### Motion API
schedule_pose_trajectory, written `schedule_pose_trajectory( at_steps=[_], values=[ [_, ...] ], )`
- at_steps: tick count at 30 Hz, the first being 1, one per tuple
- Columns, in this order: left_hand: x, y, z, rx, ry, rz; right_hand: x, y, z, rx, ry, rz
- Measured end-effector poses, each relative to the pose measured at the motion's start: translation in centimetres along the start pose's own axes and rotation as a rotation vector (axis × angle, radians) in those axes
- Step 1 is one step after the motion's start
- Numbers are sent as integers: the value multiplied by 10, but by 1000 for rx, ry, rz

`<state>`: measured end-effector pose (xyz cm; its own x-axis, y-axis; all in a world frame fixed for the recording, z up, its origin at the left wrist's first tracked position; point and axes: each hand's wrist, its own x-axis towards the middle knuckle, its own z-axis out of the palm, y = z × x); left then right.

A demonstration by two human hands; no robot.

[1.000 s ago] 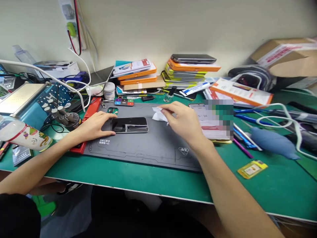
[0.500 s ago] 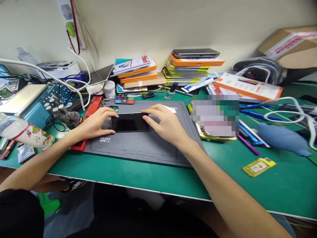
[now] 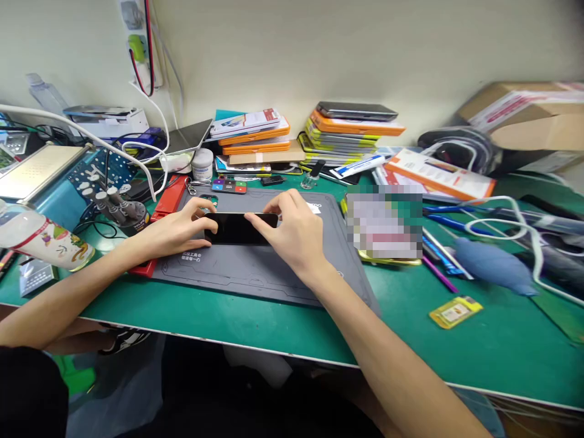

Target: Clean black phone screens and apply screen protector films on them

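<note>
A phone [image 3: 239, 230] with a dark screen lies sideways between both hands, over the grey work mat [image 3: 255, 274]. My left hand [image 3: 185, 230] grips its left end, thumb and fingers closed about the edge. At the right end my right hand [image 3: 294, 228] is closed on the phone, its thumb laid along the top edge and its fingers behind. The phone's underside is hidden. Just beyond the left hand is a red holder [image 3: 168, 201] along the mat's left edge.
Several screwdrivers stand in a holder [image 3: 121, 213] at left, near a bottle [image 3: 50, 240]. Stacked boxes [image 3: 349, 134] line the wall. To the right lie a blue air blower [image 3: 495, 267], cables and a yellow packet [image 3: 455, 312] on the green table [image 3: 396, 347].
The phone has tilted, so its screen looks narrower. My right thumb has moved left along its top edge, and the right fingers have curled behind it. The camera view has shifted slightly.
</note>
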<state>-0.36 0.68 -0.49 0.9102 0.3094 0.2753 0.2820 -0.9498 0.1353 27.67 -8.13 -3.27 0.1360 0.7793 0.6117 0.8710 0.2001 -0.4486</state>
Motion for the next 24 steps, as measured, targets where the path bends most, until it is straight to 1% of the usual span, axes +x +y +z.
schedule_pose_trajectory(
  at_steps=[3, 8, 12, 15, 20, 24],
  values=[
    [1, 0, 0, 24, 27, 37, 1, -4, 3, -70, 16, 12],
    [2, -1, -1, -29, 12, 8, 4, -9, 4, -120, -11, 46],
    [4, -3, -2, -112, -2, -48, 6, -9, 1, -72, -79, 84],
    [5, -4, -3, -145, 2, -62, 8, -7, -2, -13, -113, 112],
    [5, -5, -3, -116, 3, -50, 7, -5, -5, 58, -121, 128],
    [6, -6, -6, -109, 2, -50, 6, -6, -7, 59, -127, 132]
  ],
)
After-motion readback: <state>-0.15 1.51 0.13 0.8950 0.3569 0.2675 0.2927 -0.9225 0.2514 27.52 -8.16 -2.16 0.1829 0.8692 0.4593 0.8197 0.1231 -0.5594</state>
